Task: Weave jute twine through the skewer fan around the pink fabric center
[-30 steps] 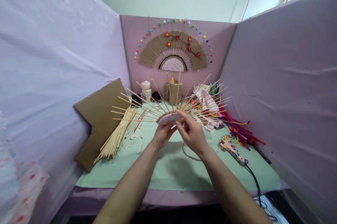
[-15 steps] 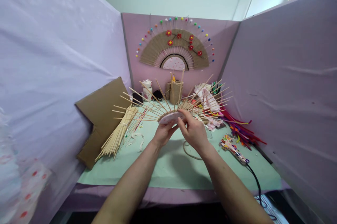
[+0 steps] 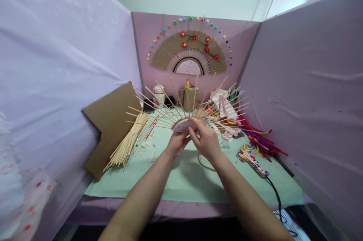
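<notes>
Above the table I hold up a half-round fan frame (image 3: pixel 181 125), its base covered in pale spotted cloth and thin wooden sticks spreading out from its curved edge. My left hand (image 3: pixel 178 143) grips the base from below, its fingertips partly hidden behind it. My right hand (image 3: pixel 206 139) is closed on the base's right part, thumb and fingers at the cloth and the curved rim. A loop of cord (image 3: pixel 204 163) hangs or lies below the right hand; I cannot tell whether it joins the fan.
A bundle of sticks (image 3: pixel 124 146) and folded cardboard (image 3: pixel 110 127) lie left. Twine rolls (image 3: pixel 190 99) and a white jar (image 3: pixel 159 95) stand behind. To the right are cloth scraps (image 3: pixel 224 105), pipe cleaners (image 3: pixel 265 142) and a corded glue gun (image 3: pixel 252 161). A finished fan (image 3: pixel 161 54) hangs behind.
The fan frame has turned slightly, its left sticks now pointing higher. My right hand has shifted a little left along the base. Both hands keep their hold.
</notes>
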Motion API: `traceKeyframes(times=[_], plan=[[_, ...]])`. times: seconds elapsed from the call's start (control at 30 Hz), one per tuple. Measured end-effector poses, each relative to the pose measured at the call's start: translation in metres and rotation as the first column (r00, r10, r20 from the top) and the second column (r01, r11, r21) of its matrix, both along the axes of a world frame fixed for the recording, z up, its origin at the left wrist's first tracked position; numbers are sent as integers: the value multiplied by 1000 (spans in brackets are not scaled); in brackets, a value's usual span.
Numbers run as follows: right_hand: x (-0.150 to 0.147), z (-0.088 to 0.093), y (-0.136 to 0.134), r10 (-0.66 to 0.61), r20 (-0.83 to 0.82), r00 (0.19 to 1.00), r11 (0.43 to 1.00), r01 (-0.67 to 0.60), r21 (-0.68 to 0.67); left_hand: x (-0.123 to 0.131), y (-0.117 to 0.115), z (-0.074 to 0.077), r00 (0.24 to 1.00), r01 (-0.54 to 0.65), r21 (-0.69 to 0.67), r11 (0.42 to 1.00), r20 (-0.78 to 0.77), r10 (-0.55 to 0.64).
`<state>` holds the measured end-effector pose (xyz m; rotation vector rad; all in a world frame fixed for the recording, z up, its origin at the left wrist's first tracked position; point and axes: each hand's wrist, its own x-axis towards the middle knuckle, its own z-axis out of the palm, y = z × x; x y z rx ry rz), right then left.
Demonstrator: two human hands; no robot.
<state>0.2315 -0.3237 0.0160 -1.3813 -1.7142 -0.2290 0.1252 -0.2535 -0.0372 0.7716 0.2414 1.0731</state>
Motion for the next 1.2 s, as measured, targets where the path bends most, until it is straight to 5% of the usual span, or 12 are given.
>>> traceKeyframes(times=[0.17,0.33,0.63,1.2], plan=[[3,0,2,-78,-28,997,994,76,-83,1,-3,0,999,9,11,1000,-40,-8],[9,-5,1,24,-168,985,998,-35,-59,1,-1,0,999,5,1,1000,-41,-5],[21,-43,-1,21,-394,919,999,-36,-31,-6,12,2,993,-93,-161,983,52,102],[19,-80,3,-38,-428,903,999,29,-29,-5,10,4,995,-56,-193,979,73,72]])
